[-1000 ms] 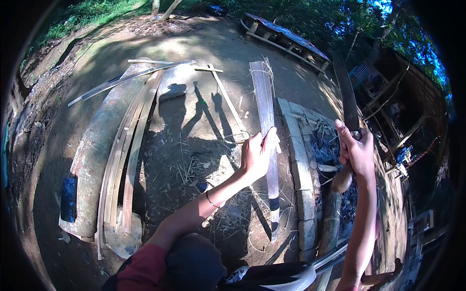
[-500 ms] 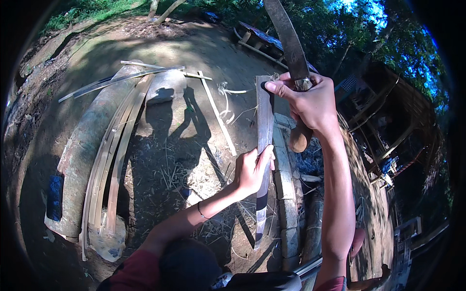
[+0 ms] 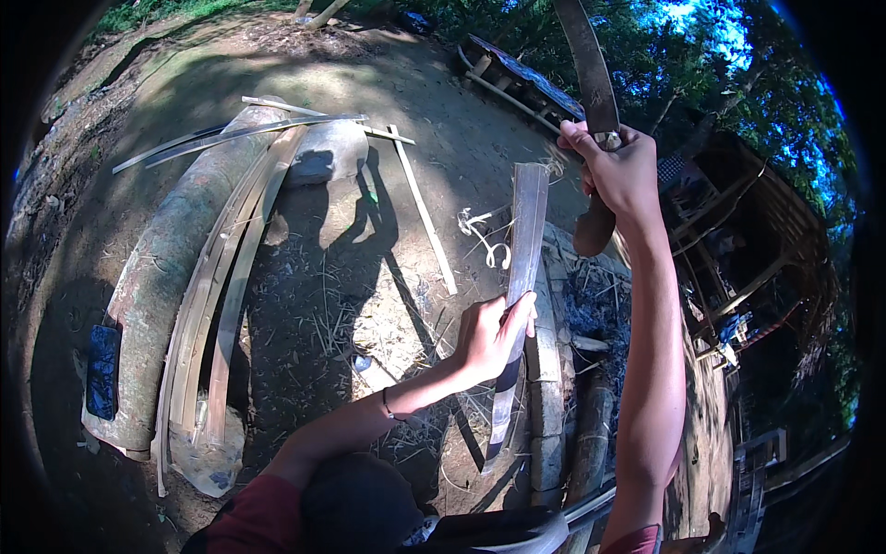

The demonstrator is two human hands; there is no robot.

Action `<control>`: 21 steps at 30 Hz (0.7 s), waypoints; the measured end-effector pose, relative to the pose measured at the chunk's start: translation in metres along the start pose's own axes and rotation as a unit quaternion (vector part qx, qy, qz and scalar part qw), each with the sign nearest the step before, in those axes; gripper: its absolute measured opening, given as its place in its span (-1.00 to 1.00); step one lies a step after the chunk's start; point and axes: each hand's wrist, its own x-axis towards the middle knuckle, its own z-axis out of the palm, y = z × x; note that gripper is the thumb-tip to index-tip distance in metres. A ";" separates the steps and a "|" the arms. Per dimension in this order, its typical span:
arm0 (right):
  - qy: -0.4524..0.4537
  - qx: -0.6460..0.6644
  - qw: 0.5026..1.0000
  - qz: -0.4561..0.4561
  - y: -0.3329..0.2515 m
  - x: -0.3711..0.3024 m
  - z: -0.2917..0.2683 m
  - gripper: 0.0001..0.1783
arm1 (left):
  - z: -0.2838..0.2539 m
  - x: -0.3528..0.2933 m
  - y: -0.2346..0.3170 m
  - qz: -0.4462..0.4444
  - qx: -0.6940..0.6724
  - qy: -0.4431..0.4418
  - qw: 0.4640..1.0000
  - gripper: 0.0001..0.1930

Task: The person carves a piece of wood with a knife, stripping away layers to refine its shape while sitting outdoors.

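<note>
Gripping upright bamboo slat (image 3: 521,268), left hand (image 3: 489,334) fingers clamped; right hand (image 3: 620,171) fingers clenched round raised machete (image 3: 591,83).

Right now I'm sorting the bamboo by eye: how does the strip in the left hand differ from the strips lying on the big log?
The held strip is a single piece, gripped by the left hand and standing up off the ground; the strips on the log are several, lying flat and untouched. The held one looks shorter. All are pale, split lengths.

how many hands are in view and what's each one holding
2. The left hand grips an upright bamboo slat around its middle. The right hand is raised above it, gripping a long blade by the handle.
</note>
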 end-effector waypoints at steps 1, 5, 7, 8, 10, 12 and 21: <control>-0.019 0.012 1.000 0.011 -0.005 -0.002 -0.002 -0.75 | 0.000 0.000 0.000 0.005 -0.006 0.004 1.000 -0.65; -0.166 0.050 0.983 0.057 -0.011 -0.023 -0.012 -0.66 | -0.004 -0.001 -0.002 0.003 -0.026 0.008 1.000 -0.63; -0.192 0.070 0.977 0.056 -0.006 -0.030 -0.005 -0.67 | -0.005 0.000 -0.007 -0.009 -0.033 0.002 0.999 -0.63; -0.194 0.055 0.978 0.061 -0.002 -0.030 -0.005 -0.67 | -0.007 -0.002 -0.005 -0.043 -0.046 -0.033 0.998 -0.66; -0.188 0.038 0.980 0.060 0.003 -0.030 -0.003 -0.66 | -0.007 -0.002 -0.001 -0.059 -0.063 -0.032 0.996 -0.66; -0.171 0.036 0.984 0.046 0.005 -0.029 0.000 -0.65 | -0.010 -0.001 0.001 -0.068 -0.065 -0.036 0.995 -0.64; 0.123 -0.229 0.960 -0.104 0.001 0.028 -0.023 -0.55 | -0.005 0.000 -0.006 -0.064 -0.077 -0.032 0.994 -0.64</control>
